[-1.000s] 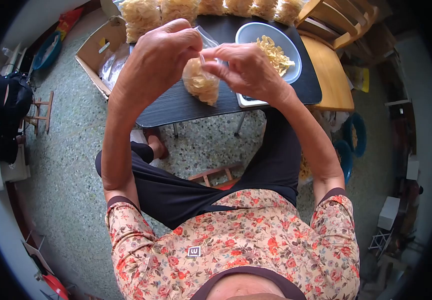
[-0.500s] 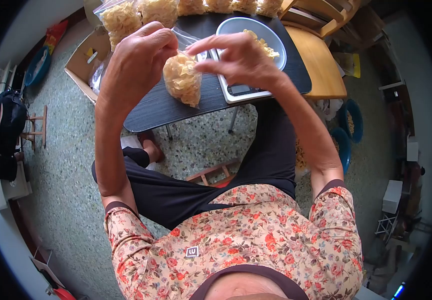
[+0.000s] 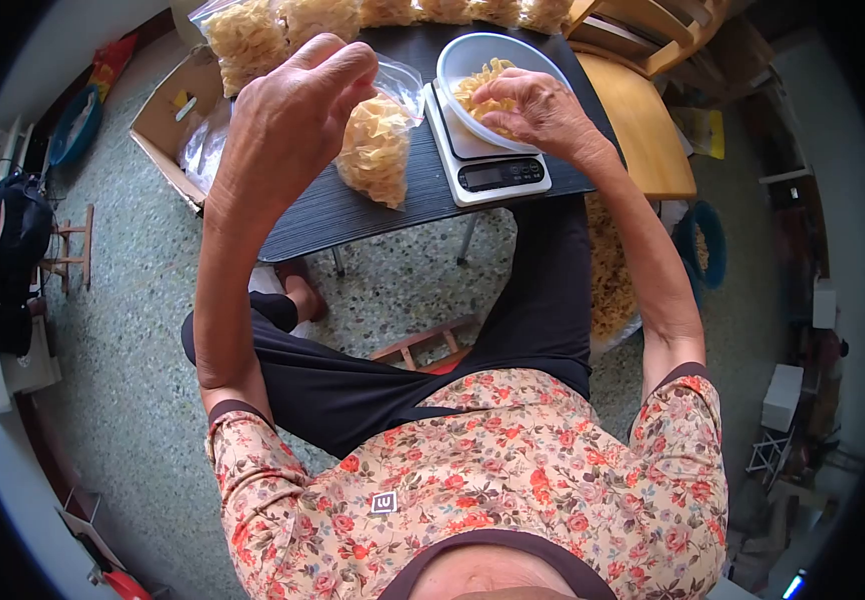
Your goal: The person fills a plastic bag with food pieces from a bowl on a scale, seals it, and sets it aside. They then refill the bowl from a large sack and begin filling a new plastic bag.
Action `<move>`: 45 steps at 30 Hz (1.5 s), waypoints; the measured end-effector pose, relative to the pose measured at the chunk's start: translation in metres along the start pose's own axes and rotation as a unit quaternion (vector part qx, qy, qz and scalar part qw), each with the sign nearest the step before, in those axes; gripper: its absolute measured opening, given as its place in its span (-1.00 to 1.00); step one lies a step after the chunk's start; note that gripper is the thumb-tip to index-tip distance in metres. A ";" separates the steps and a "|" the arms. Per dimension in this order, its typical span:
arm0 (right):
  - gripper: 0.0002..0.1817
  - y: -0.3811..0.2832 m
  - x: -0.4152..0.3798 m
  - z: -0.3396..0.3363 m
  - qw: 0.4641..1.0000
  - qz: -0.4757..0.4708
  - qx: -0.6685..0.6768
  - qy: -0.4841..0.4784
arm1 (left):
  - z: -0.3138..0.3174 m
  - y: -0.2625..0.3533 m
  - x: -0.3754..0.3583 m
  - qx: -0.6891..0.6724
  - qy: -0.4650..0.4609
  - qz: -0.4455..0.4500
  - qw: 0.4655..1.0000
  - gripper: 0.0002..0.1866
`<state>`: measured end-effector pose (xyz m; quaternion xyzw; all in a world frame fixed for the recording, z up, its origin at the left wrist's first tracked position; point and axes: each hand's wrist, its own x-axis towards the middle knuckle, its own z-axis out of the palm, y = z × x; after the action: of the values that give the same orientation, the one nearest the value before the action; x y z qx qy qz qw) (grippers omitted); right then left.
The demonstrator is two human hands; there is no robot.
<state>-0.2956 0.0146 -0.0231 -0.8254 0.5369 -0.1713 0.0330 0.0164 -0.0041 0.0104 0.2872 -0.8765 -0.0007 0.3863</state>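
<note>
Up above the dark bench (image 3: 353,205), a clear bag of crackers (image 3: 375,150) hangs pinched at its top by the left hand (image 3: 288,120). Beside it, the right hand (image 3: 538,105) reaches into the bowl (image 3: 463,60) on the scale (image 3: 493,170), fingers curled over crackers.

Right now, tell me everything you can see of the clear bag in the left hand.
The clear bag is thin, shiny plastic, filled in its lower part with pale yellow, curly snack pieces. Its top is open and crumpled, rising past the left hand, whose fingers pinch it near the mouth. It hangs upright over the dark table, beside the scale.
</note>
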 end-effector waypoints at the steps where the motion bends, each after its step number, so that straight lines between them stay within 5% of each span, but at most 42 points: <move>1: -0.73 0.001 0.001 0.002 1.000 -0.002 0.002 0.000 | -0.001 -0.001 -0.001 0.009 -0.006 -0.003 1.000 -0.87; 11: -0.82 0.019 -0.005 -0.009 0.971 0.132 0.196 0.036 | 0.000 -0.006 0.002 -0.097 0.027 -0.004 0.995 -0.86; 14: -0.72 0.032 -0.009 -0.012 0.900 0.159 0.377 0.147 | 0.001 -0.003 0.003 -0.106 0.047 -0.014 0.993 -0.86; 18: -0.70 0.000 0.001 -0.029 0.864 0.138 0.458 0.161 | 0.002 -0.002 0.003 -0.132 0.033 -0.030 0.990 -0.87; 26: -0.73 -0.081 0.046 -0.016 0.914 0.054 0.368 0.164 | 0.007 -0.003 -0.001 -0.183 0.032 -0.025 0.982 -0.87; 30: -0.69 -0.087 0.053 -0.005 0.923 0.048 0.371 0.090 | -0.004 -0.007 -0.002 -0.147 0.016 -0.008 0.989 -0.87; 33: -0.58 -0.089 0.048 -0.011 0.941 0.046 0.312 0.119 | -0.007 -0.009 -0.005 -0.125 0.002 0.001 0.992 -0.86; 37: -0.23 -0.091 0.039 -0.011 0.968 -0.081 0.238 -0.025 | -0.011 -0.009 -0.004 -0.109 -0.008 0.017 0.994 -0.89; 45: -0.20 -0.095 0.046 0.020 0.982 -0.144 0.101 -0.071 | -0.007 -0.011 -0.004 -0.109 -0.030 0.028 0.993 -0.90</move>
<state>-0.1893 0.0105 -0.0079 -0.8964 0.3892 -0.1681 0.1292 0.0292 -0.0099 0.0101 0.2182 -0.8902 -0.0940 0.3886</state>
